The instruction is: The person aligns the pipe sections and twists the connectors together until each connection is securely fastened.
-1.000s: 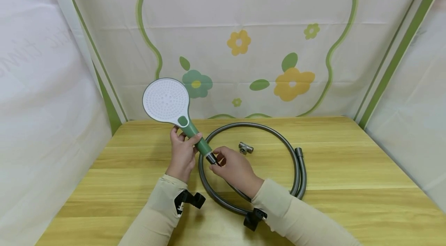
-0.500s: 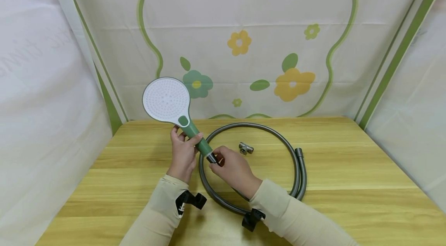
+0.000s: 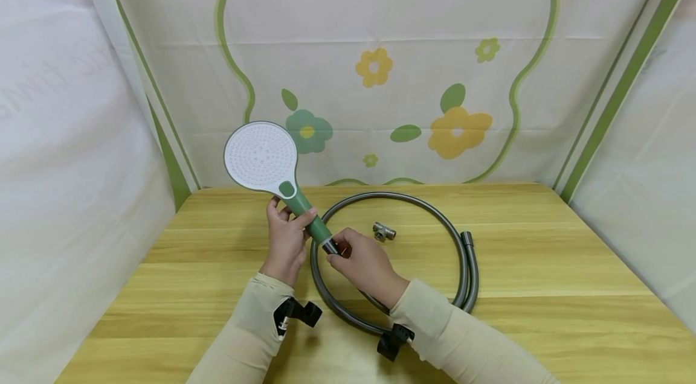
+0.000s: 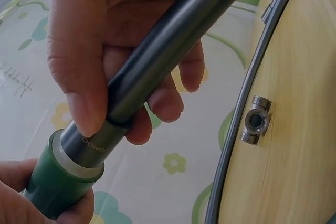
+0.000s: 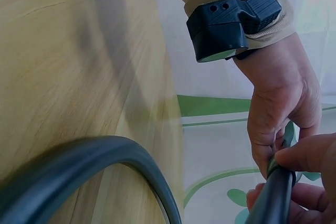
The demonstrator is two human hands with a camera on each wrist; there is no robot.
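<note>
My left hand (image 3: 285, 244) grips the green handle of a shower head (image 3: 261, 157), whose round white spray face is turned toward the head camera. My right hand (image 3: 365, 263) pinches the dark grey end fitting (image 4: 90, 145) of a shower hose (image 4: 157, 51) between thumb and fingers. In the left wrist view that fitting sits against the pale ring at the bottom of the green handle (image 4: 58, 182), in line with it. From the fitting the hose runs back under the right hand and into a loop on the table.
Inside the hose loop lies a small metal tee fitting (image 3: 383, 231). The hose's other end fitting (image 3: 466, 238) rests on the wooden table (image 3: 544, 263) at the right of the loop. Printed fabric walls (image 3: 348, 22) stand behind and at both sides.
My right hand's fingers have shifted slightly around the hose fitting at the handle's end. The left hand and shower head stay almost still; the tee fitting has not moved.
</note>
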